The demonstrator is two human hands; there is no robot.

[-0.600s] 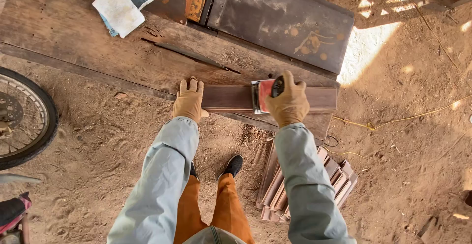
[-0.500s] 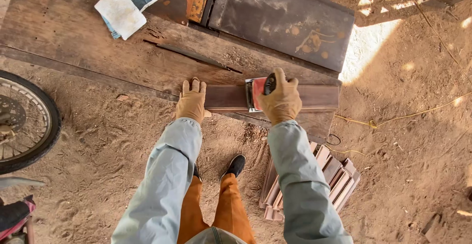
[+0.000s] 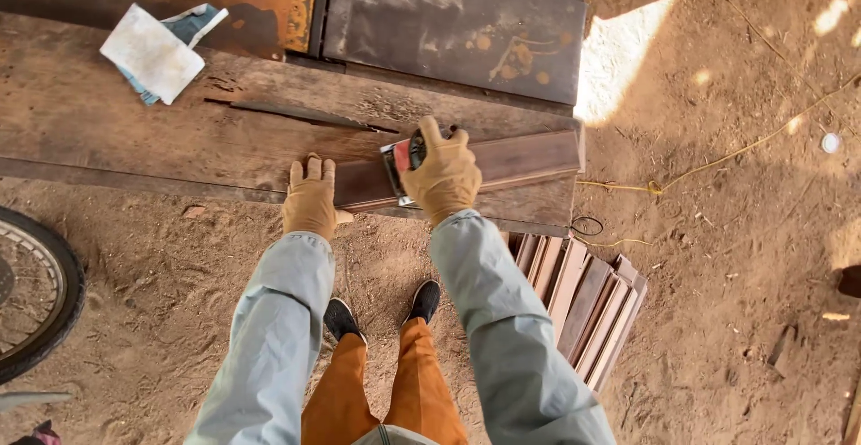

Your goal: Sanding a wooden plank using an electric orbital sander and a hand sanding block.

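Sandy, sawdust-strewn ground is spreading under a rough plank workbench in an open-sided shed. Nearest the body, the gloved left hand is pressing flat, fingers spread, on the near end of a dark wooden board lying lengthwise along the bench's front edge. Just to the right, the gloved right hand is clamping down over a small red hand sander that is sitting on the board's top face. The board looks stiff and fairly heavy, smooth enough to slide, so it seems best pinned from above at its end or gripped along its long edges. Below the right hand, a stack of similar boards is lying on the ground. Beyond the hands, a dark metal sheet is leaning, and far off to the left a white cloth is resting.
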